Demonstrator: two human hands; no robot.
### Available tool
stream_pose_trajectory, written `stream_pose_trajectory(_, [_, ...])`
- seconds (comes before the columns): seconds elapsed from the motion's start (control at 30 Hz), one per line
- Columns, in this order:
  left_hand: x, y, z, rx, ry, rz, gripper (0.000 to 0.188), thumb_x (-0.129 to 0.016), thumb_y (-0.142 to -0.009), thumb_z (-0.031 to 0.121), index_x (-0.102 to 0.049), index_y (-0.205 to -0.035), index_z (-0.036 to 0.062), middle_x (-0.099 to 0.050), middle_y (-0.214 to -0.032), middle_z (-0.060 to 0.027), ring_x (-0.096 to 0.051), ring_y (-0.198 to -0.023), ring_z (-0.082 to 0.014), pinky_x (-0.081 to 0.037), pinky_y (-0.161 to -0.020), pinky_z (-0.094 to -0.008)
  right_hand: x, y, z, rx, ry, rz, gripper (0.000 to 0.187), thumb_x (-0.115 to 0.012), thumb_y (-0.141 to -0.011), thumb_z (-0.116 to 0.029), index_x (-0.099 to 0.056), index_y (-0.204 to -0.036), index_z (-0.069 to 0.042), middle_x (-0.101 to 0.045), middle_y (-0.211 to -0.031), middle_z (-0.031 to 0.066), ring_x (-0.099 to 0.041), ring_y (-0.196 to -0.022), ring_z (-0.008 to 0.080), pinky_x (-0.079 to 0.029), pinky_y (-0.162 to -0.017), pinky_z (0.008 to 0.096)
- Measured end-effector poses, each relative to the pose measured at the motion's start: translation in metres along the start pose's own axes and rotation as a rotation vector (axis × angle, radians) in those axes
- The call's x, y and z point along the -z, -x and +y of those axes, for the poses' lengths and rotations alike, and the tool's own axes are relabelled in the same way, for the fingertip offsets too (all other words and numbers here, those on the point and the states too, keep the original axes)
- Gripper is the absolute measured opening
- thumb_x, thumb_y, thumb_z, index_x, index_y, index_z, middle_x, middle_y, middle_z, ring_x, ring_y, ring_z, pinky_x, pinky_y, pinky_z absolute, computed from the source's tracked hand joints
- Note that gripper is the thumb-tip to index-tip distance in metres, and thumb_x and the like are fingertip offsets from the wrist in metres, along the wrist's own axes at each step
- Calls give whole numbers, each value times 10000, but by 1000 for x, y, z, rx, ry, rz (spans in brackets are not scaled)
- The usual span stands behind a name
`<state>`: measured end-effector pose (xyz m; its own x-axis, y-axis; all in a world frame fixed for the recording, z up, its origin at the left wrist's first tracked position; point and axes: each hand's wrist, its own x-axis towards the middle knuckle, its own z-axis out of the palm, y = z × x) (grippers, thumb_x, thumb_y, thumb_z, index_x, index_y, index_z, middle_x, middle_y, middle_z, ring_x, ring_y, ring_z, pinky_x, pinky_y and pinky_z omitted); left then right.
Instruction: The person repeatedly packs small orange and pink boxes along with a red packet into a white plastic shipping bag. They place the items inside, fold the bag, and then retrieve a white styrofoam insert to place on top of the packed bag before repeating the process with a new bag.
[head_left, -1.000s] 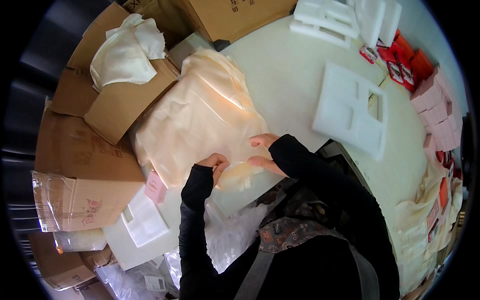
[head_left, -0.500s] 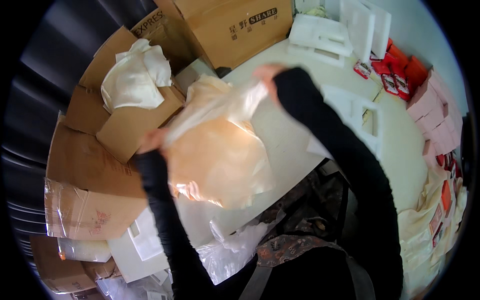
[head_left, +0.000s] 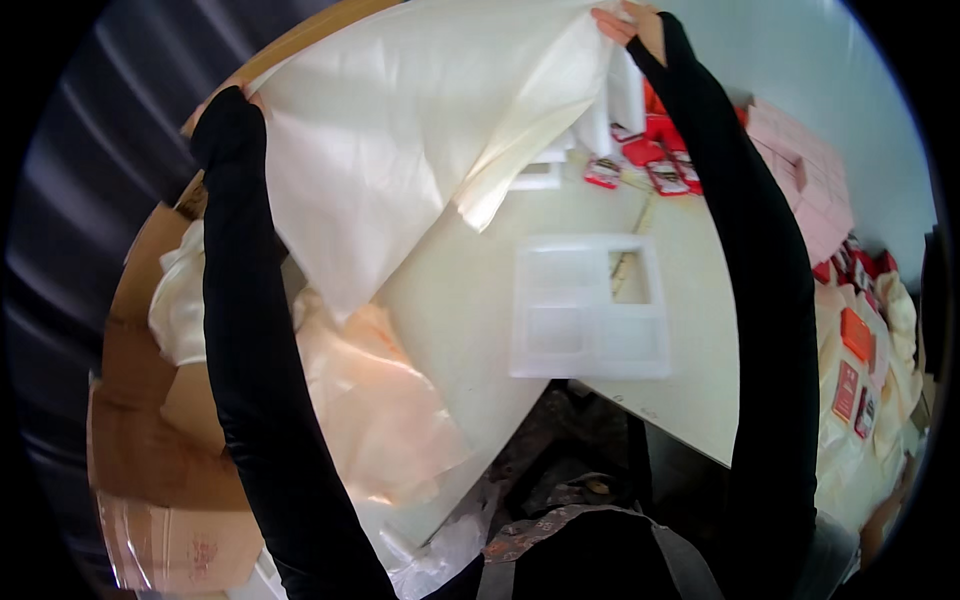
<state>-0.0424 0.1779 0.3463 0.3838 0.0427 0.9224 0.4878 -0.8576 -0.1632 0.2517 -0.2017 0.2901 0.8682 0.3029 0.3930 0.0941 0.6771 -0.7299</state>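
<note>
A large white satin cloth (head_left: 400, 130) hangs stretched out in front of me, its lower corner pointing down. My left hand (head_left: 212, 105), half hidden by its black sleeve, is closed on the cloth's left edge. At the upper right, my right hand (head_left: 645, 30) grips another corner. Below the cloth, glossy peach fabric (head_left: 385, 410) lies crumpled on the white table (head_left: 470, 300). A white plastic frame with square compartments (head_left: 590, 310) lies near the table's front edge, to the right of the peach fabric.
Cardboard boxes (head_left: 150, 410) line the left, one with white fabric (head_left: 180, 300) over it. Small red packets (head_left: 660, 160) lie at the back right beside stacked pink boxes (head_left: 800, 185). Cream cloth with red cards (head_left: 845, 390) is at far right; clear plastic (head_left: 455, 540) hangs below the table.
Both hands have risen and spread apart, lifting the white cloth off the peach fabric and opening it out. My view has shifted to the right.
</note>
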Motion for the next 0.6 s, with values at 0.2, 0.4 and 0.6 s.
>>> stream_pose_trajectory(0.2, [15,97,60,-338,328,8,199,-671,-645,38,-618,-820,116,-544,-715,-88,-557,-673,-272,-452,-603,-373,99,142,-94,93,719,-171,239,-411,-968,-177,-511,-1093,1,-640,-1006,155,-647,-774,147,-510,-649,196])
stream_pose_trajectory(0.4, [31,271,86,-333,509,-548,356,-548,-636,-24,-638,-925,162,-642,-935,-25,-605,-927,-197,-346,-979,-441,177,287,-71,-197,1059,47,300,-403,-971,-287,-521,-1046,-21,-586,-1151,128,-617,-727,118,-495,-626,215])
stream_pose_trajectory(0.6, [58,350,93,-372,751,-684,386,-508,-684,-56,-641,-1003,117,-654,-1030,-31,-605,-1007,-172,-300,-1034,-467,208,411,-54,-357,1212,-71,196,-424,-873,53,-562,-972,-44,-573,-1204,140,-606,-879,133,-486,-720,243])
